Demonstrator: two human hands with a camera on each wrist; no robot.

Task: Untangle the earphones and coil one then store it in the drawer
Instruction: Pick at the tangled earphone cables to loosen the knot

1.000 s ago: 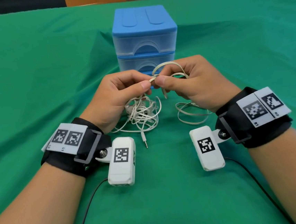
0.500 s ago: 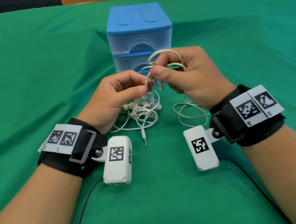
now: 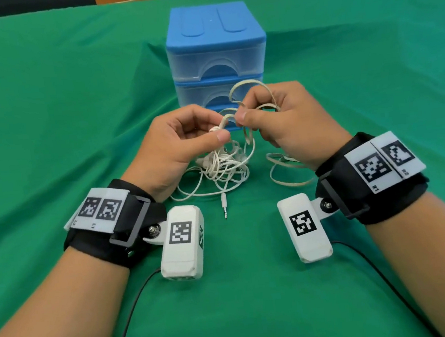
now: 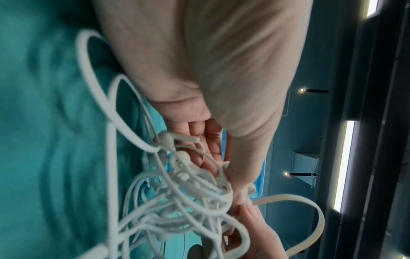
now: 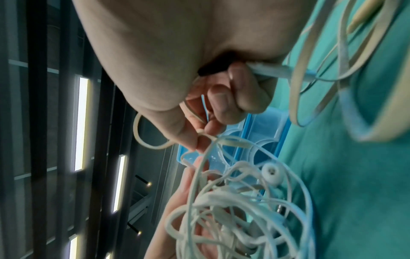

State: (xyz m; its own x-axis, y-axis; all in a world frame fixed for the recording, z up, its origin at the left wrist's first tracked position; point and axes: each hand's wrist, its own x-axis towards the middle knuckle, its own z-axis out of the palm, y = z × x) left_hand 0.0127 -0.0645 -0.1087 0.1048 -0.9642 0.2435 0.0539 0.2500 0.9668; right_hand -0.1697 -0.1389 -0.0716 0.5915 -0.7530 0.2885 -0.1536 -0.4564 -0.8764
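A tangle of thin white earphone cable (image 3: 224, 168) lies on the green cloth, its jack plug (image 3: 224, 209) pointing toward me. A second, flat beige cable (image 3: 249, 87) loops over my right hand (image 3: 279, 124) and trails in a coil (image 3: 289, 172) under that wrist. My left hand (image 3: 183, 142) pinches the cable between thumb and forefinger just above the tangle. My right hand pinches the beige cable right beside it. In the right wrist view the tangle (image 5: 239, 206) and one earbud (image 5: 271, 173) hang below the fingers. In the left wrist view the tangle (image 4: 177, 189) fills the middle.
A small blue drawer unit (image 3: 217, 52) stands just behind the hands, both visible drawers closed. The green cloth (image 3: 46, 103) covers the whole table. Black leads (image 3: 136, 296) run back from the wrist cameras toward me.
Both hands have kept pinching the cables, shifting slightly. The right hand has worked the beige loop up and apart from the white tangle.
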